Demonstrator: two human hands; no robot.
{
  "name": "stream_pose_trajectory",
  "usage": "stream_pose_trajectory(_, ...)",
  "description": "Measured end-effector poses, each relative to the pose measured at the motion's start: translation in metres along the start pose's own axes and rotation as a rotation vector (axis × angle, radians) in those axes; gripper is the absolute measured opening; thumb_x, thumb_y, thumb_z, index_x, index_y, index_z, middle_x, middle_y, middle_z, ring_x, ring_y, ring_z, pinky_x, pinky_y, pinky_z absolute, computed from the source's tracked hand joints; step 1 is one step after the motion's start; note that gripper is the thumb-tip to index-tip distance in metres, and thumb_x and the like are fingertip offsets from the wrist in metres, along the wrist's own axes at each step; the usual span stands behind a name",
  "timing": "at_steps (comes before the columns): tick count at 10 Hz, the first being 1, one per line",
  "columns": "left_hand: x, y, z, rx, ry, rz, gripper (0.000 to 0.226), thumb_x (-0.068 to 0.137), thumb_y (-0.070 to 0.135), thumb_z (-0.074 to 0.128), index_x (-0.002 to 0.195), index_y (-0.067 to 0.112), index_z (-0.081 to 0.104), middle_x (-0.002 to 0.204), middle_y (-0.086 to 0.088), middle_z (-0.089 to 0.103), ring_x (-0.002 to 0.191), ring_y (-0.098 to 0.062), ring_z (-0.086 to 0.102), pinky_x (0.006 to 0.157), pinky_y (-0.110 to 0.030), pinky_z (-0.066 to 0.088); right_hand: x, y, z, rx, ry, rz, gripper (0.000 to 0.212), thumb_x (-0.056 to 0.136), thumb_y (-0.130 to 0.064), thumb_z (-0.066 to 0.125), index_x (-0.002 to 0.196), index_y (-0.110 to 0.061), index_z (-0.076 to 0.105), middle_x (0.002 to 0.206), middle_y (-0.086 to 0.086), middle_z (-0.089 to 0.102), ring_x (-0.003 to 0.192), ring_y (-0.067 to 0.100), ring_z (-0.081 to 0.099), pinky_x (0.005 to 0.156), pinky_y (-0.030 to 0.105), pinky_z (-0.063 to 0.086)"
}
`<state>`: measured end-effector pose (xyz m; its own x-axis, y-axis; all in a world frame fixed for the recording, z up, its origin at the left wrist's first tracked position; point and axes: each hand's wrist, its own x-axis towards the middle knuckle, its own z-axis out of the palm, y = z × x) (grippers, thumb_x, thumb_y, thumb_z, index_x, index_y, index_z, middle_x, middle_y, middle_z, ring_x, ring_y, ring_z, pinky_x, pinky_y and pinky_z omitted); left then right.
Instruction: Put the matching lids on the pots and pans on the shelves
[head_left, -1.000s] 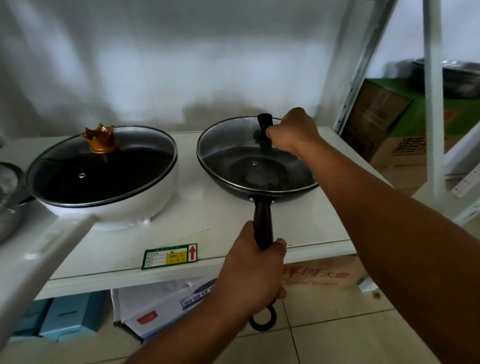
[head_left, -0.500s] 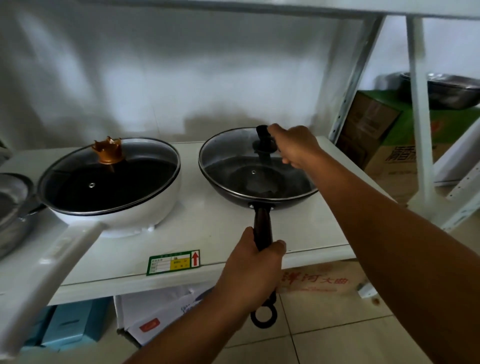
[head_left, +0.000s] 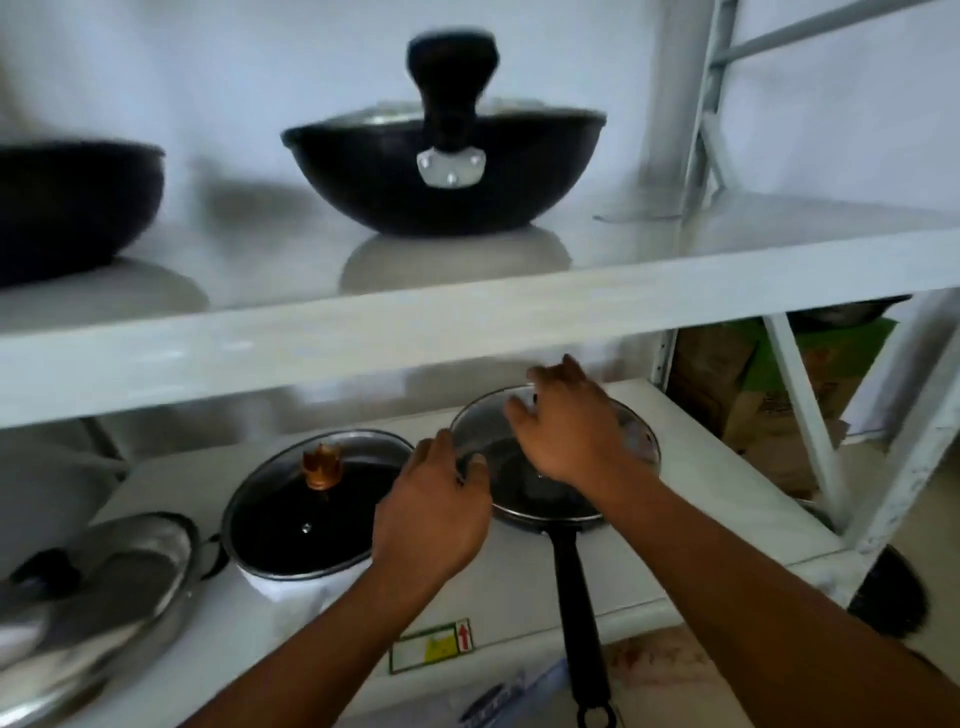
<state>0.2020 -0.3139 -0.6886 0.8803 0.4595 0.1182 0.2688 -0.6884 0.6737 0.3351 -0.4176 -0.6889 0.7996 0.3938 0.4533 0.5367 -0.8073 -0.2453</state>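
On the white rack, two shelves show: the upper shelf (head_left: 467, 306) crosses the whole view, and the lower shelf (head_left: 727, 509) lies beneath it; on the upper one a black wok (head_left: 374, 176) stands at the middle, its handle pointing at the camera and a lid edge just visible above its rim, with a second dark pot (head_left: 62, 208) at the left, cut by the frame edge; on the lower shelf, from the left, lie a steel pan (head_left: 130, 582) – blurred, what lies in it is unclear – then a white pot (head_left: 280, 582) under a glass lid (head_left: 291, 514) with a gold knob (head_left: 322, 465), then a frying pan (head_left: 550, 512) whose long black handle (head_left: 579, 623) runs toward the shelf's front edge; a glass cover (head_left: 623, 431) sits over that pan, though blur hides whether it is seated flat; the right hand (head_left: 566, 431) is over the cover with fingers spread, and I cannot tell whether it grips the knob beneath; the left hand (head_left: 431, 514) rests at the cover's left rim between the two vessels, fingers curled loosely – a real grip cannot be made out; a green and yellow label (head_left: 431, 647) is stuck to the shelf front; cardboard boxes (head_left: 727, 384) stand beyond the rack at the right.
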Motion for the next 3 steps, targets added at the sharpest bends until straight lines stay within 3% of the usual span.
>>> stream_pose_trajectory(1, 0.003, 0.006, -0.033, 0.127, 0.003, 0.080, 0.059, 0.097, 0.043, 0.038, 0.150, 0.023, 0.023, 0.154, -0.006, 0.037, 0.134, -0.027, 0.045, 0.110, -0.042, 0.036, -0.006, -0.035, -0.013, -0.049, -0.044, -0.058, 0.057, 0.085, -0.053, 0.023, 0.109, -0.019, 0.061, 0.111, 0.010, 0.064, 0.107, 0.029, 0.057, 0.090, 0.039, 0.045)
stream_pose_trajectory(2, 0.002, 0.025, -0.058, 0.197, -0.040, 0.142, 0.053, 0.098, 0.035, 0.040, 0.148, 0.023, 0.027, 0.150, -0.004, 0.043, 0.130, -0.022, 0.048, 0.109, -0.036, 0.038, -0.010, -0.053, -0.022, 0.027, -0.108, -0.016, 0.054, 0.082, -0.051, 0.026, 0.097, -0.023, 0.069, 0.102, 0.005, 0.068, 0.098, 0.028, 0.060, 0.091, 0.041, 0.046)
stream_pose_trajectory(3, -0.017, 0.042, -0.080, 0.217, -0.195, 0.131, 0.054, 0.096, 0.032, 0.039, 0.149, 0.025, 0.026, 0.147, -0.005, 0.042, 0.126, -0.026, 0.050, 0.099, -0.034, 0.042, -0.039, -0.069, -0.057, 0.100, -0.228, 0.083, 0.047, 0.087, -0.051, 0.035, 0.119, -0.026, 0.058, 0.125, 0.003, 0.060, 0.119, 0.027, 0.051, 0.104, 0.044, 0.039)
